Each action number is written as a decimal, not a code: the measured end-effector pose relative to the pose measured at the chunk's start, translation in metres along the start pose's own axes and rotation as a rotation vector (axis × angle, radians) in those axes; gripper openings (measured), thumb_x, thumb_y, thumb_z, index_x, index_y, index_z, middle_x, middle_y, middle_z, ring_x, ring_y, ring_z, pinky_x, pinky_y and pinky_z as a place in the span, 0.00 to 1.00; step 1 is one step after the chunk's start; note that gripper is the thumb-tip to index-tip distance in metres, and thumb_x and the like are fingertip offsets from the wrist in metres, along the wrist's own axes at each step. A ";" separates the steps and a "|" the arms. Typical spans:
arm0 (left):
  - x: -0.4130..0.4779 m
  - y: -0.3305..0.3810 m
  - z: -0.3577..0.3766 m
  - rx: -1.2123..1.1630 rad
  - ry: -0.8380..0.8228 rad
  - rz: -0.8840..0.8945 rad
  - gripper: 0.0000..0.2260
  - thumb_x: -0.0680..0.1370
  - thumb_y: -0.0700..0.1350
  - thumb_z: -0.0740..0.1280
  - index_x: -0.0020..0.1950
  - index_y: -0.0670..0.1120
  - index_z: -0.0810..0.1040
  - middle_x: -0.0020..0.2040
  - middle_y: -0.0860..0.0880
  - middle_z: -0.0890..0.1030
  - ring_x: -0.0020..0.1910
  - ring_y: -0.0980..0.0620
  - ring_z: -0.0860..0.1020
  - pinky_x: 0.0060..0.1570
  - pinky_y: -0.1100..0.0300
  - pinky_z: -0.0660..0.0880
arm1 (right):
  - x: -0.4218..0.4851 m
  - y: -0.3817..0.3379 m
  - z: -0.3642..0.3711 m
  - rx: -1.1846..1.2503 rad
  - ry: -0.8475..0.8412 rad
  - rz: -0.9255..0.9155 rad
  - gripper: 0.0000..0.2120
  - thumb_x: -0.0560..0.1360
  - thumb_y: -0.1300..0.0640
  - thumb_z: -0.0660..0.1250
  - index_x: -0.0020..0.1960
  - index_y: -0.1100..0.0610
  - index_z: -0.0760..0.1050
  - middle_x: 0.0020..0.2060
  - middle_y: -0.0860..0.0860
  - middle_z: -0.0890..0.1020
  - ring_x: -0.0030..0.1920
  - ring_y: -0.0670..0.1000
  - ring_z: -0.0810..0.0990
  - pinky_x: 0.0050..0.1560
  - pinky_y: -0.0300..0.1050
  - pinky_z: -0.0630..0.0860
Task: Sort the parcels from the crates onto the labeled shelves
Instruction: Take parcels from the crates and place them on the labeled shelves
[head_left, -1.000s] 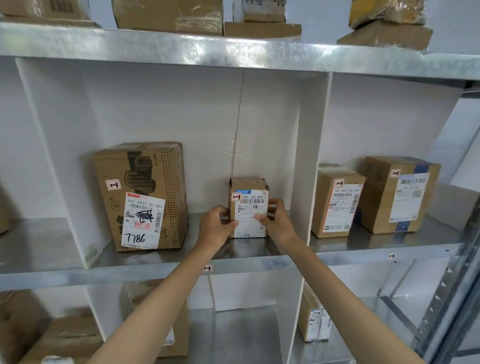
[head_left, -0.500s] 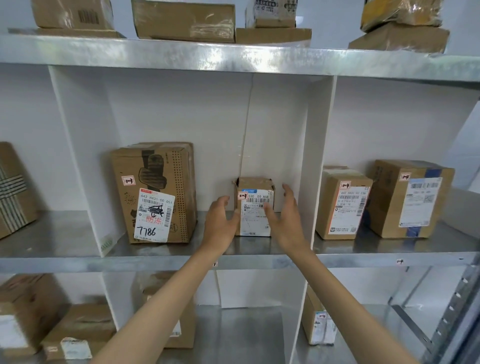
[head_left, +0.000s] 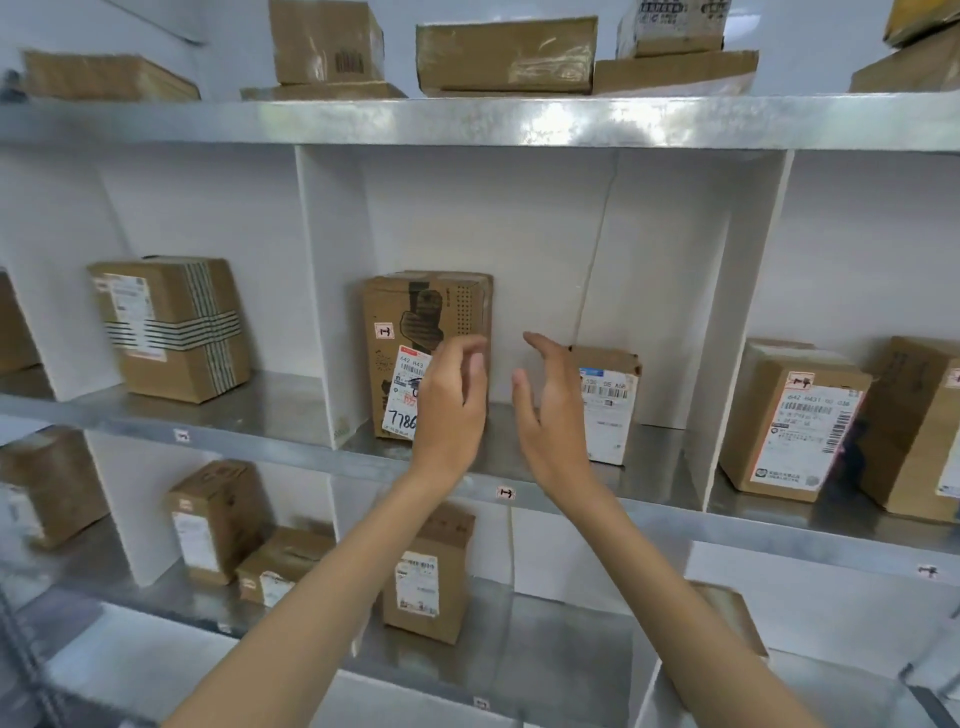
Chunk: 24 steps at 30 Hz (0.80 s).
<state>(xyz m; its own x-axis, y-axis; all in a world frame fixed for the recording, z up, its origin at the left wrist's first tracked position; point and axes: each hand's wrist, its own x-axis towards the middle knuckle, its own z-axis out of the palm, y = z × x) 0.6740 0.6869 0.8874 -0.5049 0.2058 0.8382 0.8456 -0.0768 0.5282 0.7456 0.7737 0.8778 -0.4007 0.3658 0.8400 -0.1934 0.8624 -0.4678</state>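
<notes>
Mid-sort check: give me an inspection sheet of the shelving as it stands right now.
Surface: metal shelf, split by white dividers; small tag on its front edge.
Job's things: small parcel stands upright in the middle compartment, right of a tall parcel marked 7786; neither is gripped.
Clutter: nothing seen.
Hands: left hand and right hand open, raised before that compartment, holding nothing.
Cables: nothing seen.
Surroundings: taped parcel in the left compartment, labelled parcel in the right one, flat parcel on the shelf above, upright parcel below.
</notes>
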 end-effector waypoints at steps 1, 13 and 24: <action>-0.002 -0.002 -0.015 0.030 0.027 -0.009 0.10 0.81 0.41 0.57 0.58 0.44 0.75 0.52 0.53 0.77 0.52 0.59 0.74 0.53 0.70 0.69 | -0.002 -0.007 0.009 0.022 -0.012 -0.016 0.18 0.80 0.55 0.56 0.69 0.57 0.65 0.64 0.52 0.71 0.65 0.46 0.67 0.66 0.31 0.58; -0.068 -0.031 -0.290 0.450 0.323 -0.225 0.09 0.82 0.43 0.55 0.56 0.47 0.74 0.52 0.53 0.77 0.51 0.61 0.73 0.52 0.72 0.68 | -0.069 -0.174 0.174 0.389 -0.326 -0.123 0.17 0.80 0.54 0.55 0.68 0.56 0.66 0.63 0.50 0.71 0.64 0.42 0.65 0.67 0.36 0.59; -0.216 0.010 -0.590 0.865 0.586 -0.418 0.07 0.80 0.40 0.58 0.52 0.43 0.76 0.49 0.48 0.78 0.49 0.51 0.76 0.50 0.64 0.69 | -0.227 -0.414 0.311 0.686 -0.697 -0.238 0.18 0.79 0.53 0.55 0.65 0.59 0.69 0.60 0.55 0.73 0.63 0.53 0.69 0.62 0.38 0.61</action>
<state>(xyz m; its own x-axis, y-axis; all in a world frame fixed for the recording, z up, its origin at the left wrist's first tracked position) 0.6892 0.0660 0.7913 -0.5876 -0.4512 0.6717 0.3113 0.6402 0.7024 0.6381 0.2246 0.7959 -0.6768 -0.2658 0.6865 -0.7226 0.4185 -0.5503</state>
